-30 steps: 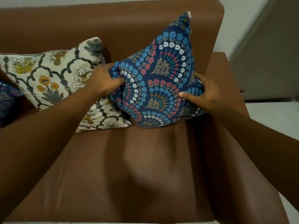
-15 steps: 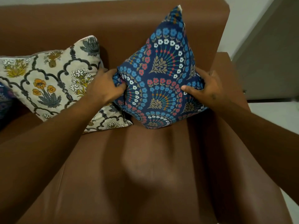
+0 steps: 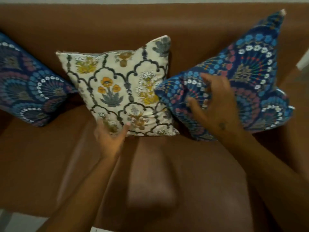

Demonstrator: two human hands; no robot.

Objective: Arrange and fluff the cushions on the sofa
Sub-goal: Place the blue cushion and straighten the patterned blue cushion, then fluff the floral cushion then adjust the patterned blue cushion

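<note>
Three cushions lean on the back of a brown sofa (image 3: 50,164). A blue floral cushion (image 3: 260,77) stands on a corner at the right. A cream cushion with yellow flowers (image 3: 120,87) is in the middle. A second blue cushion (image 3: 28,87) lies at the left. My right hand (image 3: 215,104) hovers, fingers spread, in front of the right blue cushion's left part, holding nothing. My left hand (image 3: 110,138) is open at the cream cushion's bottom left corner, thumb and fingers around the edge without a closed grip. The picture is blurred by motion.
The sofa seat stretches out in front of the cushions. A pale wall (image 3: 150,0) runs above the sofa back. A strip of light floor (image 3: 21,221) shows at the bottom left.
Both hands have let go of the right blue cushion, which stays leaning on the sofa back. My left hand moved to the cream cushion's lower corner. The view swung left, showing a third cushion.
</note>
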